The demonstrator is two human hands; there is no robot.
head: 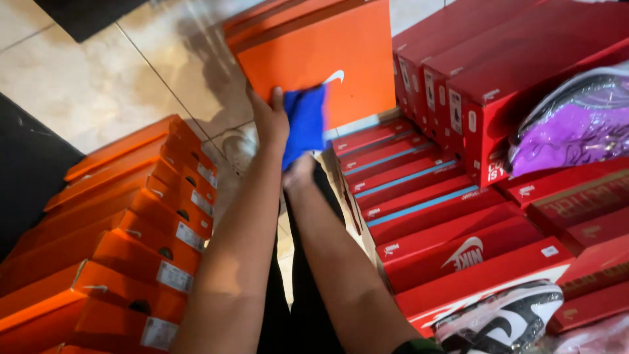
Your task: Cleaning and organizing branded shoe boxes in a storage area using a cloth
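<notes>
A blue cloth [305,124] presses against the lower edge of an orange shoe box [321,59], which stands tilted at twelve o'clock in the head view, its broad lid face turned toward the camera. The right hand [300,169] is mostly hidden beneath the cloth, bunched into its lower end; its fingers cannot be seen, though the cloth plainly hangs from its grip. The left hand [270,118] reaches up just beside the cloth at eleven o'clock, fingers closed around the box's lower left edge, thumb lying along the face. Both bare forearms rise from six o'clock, nearly touching at the wrists.

At eight o'clock, a row of orange shoe boxes [131,229] lies stacked on its side, white end labels and round finger holes facing right. From three to five o'clock, red shoe boxes [432,210] are packed closely, some with thin blue stripes along their edges. More red boxes [472,72] stand taller at two o'clock. A purple item in clear plastic [576,124] rests on them at three o'clock. A black-and-white sneaker [504,318] sits at five o'clock. Pale floor tiles [98,72] show at ten o'clock, bordered by a dark mat [26,170].
</notes>
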